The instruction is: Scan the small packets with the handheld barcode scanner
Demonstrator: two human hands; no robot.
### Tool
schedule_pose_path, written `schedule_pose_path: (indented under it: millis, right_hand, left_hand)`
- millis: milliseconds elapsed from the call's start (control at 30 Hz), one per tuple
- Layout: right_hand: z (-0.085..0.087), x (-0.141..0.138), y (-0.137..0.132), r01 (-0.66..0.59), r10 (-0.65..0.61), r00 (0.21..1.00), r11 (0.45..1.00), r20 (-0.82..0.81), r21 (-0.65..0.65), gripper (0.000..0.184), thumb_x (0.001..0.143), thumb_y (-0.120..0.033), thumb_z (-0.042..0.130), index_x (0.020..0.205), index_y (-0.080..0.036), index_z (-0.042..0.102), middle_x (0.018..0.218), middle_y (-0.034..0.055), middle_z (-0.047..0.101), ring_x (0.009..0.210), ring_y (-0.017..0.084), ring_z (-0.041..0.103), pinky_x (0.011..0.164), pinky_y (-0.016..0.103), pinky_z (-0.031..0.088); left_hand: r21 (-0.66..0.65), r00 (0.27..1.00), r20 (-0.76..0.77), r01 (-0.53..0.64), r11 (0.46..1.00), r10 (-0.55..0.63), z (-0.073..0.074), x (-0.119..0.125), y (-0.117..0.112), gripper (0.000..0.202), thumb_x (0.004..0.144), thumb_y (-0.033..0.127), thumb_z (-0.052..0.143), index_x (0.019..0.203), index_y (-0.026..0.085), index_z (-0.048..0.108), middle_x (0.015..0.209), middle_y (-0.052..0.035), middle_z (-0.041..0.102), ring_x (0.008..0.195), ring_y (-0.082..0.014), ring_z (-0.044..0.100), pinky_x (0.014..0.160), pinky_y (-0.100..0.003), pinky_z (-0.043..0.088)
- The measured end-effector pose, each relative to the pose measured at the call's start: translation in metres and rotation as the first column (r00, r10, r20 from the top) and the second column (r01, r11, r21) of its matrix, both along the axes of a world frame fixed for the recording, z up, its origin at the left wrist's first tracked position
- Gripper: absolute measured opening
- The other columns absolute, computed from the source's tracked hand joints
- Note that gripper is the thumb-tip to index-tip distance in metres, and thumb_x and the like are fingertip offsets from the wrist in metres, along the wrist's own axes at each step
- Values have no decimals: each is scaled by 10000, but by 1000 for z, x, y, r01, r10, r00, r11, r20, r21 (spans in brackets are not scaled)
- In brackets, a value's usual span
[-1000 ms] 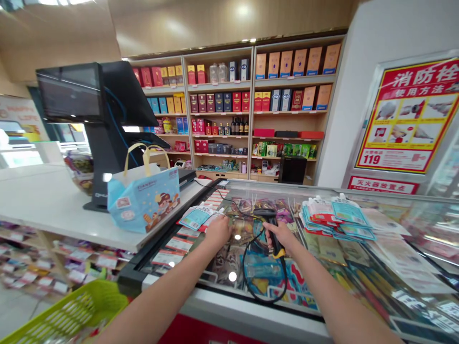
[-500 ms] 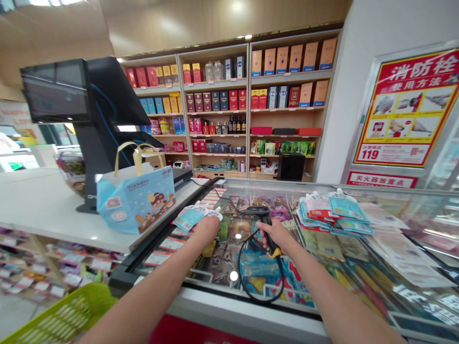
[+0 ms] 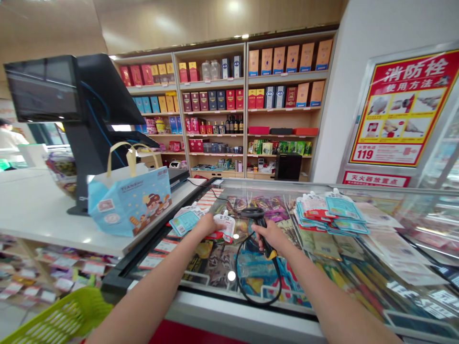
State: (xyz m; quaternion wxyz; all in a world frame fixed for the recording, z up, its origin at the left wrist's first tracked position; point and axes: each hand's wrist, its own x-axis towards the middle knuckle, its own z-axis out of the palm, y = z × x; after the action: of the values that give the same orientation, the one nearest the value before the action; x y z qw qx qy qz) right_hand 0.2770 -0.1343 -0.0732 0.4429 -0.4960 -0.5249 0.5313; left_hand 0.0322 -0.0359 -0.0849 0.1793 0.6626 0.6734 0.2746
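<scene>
My left hand (image 3: 208, 225) is closed on a white spouted pouch (image 3: 226, 224) with red at its lower edge, held over the glass counter top. Just left of that hand lie several more blue and white spouted pouches (image 3: 184, 222). In my right hand (image 3: 271, 235) is a black barcode scanner (image 3: 253, 211), its handle gripped by wrapped fingers and its head pointing left toward the pouch. The scanner's cable (image 3: 238, 282) loops below it over the glass. Further right rests a stacked pile of blue, white and red spouted pouches (image 3: 324, 210).
A light blue paper bag (image 3: 131, 200) stands on the white counter (image 3: 21, 205) beside a black checkout terminal (image 3: 77, 143). Printed paper sheets (image 3: 394, 248) lie at right on the glass-topped case (image 3: 287, 184). A green basket (image 3: 68, 315) is at lower left.
My left hand has drawn a pouch slightly right, away from the left group and toward the scanner; more of its front shows. My right hand still grips the scanner. The view has shifted slightly.
</scene>
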Motion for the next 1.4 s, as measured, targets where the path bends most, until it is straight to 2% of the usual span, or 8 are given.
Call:
schedule_pose_path:
  millis: [100,200,300,433,567,733,1067,1400]
  right_hand:
    - [3,0,-2,-9,9,997,1000,-71,4,255,677,-377,661,669,-193,484,432,-66,509,316,84,461,326,208,430]
    - [5,0,-4,7,-4,989,1000,-146,20,316,624,-411,692,742,-190,500,473,-79,525,331,81,467,333,213,442]
    - [5,1,-5,28,-22,985,999,-171,33,349,596,-426,709,741,-187,499,479,-82,525,329,76,463,336,216,445]
    - [4,3,-2,33,-29,990,999,-138,25,336,618,-445,696,673,-184,492,434,-71,505,319,81,458,343,224,449]
    - [3,5,-2,41,-40,998,999,-53,3,301,659,-423,669,631,-187,484,416,-62,501,317,87,460,333,220,433]
    - [6,2,-7,17,-16,999,1000,44,-25,258,713,-371,650,626,-193,486,407,-59,497,324,94,468,355,228,449]
    - [6,2,-7,-1,1,1000,999,0,-44,320,790,-315,592,517,-177,497,364,-26,487,313,89,453,346,215,438]
    - [4,2,-6,2,-1,1000,999,19,-53,320,731,-392,634,544,-178,486,380,-39,499,312,86,463,348,211,440]
  left_hand:
    - [-152,930,367,32,988,26,5,10,5,232,591,280,739,569,189,526,515,1,561,558,-171,594,569,-269,469]
    - [-50,763,645,-24,998,51,14,29,16,179,692,229,648,588,185,510,478,38,487,456,-111,499,511,-239,436]
    - [104,674,738,-128,986,10,13,54,32,94,759,240,569,699,181,528,541,48,505,508,-101,519,558,-228,460]
    - [195,620,784,-250,949,2,-7,75,45,172,807,343,490,797,176,529,644,28,556,626,-119,569,624,-240,489]
    - [235,607,794,-313,920,4,-21,76,47,214,834,368,442,815,175,532,728,-3,591,682,-123,582,665,-236,497]
    - [221,594,804,-338,915,25,-18,73,43,243,860,373,423,878,177,566,817,-38,630,752,-136,609,725,-250,510]
    - [225,613,789,-340,913,34,-19,71,40,117,834,254,408,823,191,506,809,-32,627,771,-146,610,721,-249,500]
    - [236,489,872,-372,898,-27,-27,72,52,79,791,252,482,767,184,515,704,3,574,675,-133,566,681,-251,482]
